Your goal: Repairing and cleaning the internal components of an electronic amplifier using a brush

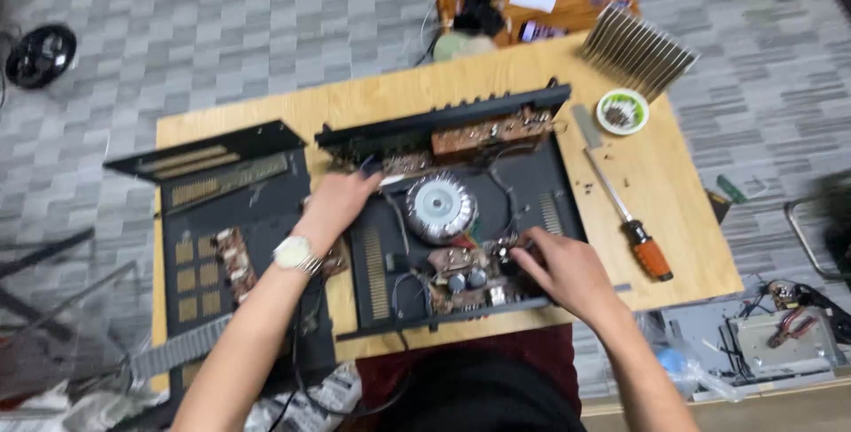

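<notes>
Left hand (341,202): fingers curled down inside the open black box (461,219), near the table's (674,210) back edge.
Right hand (567,272): fingers bent on small parts at the front; grip unclear.

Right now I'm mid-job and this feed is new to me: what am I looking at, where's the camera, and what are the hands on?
There is one picture, from a camera on a person's head, looking down at their own bare hands over a wooden table.

In the middle lies an opened black electronics chassis with a round silver transformer and brown circuit boards.

The left hand, with a wristwatch, rests at the chassis's upper left corner. The right hand reaches into the wiring near the front edge. What either holds, if anything, is too blurred to tell.

An orange-handled screwdriver, a small bowl of small parts and a finned heat sink lie to the right; the removed black cover lies to the left.
</notes>
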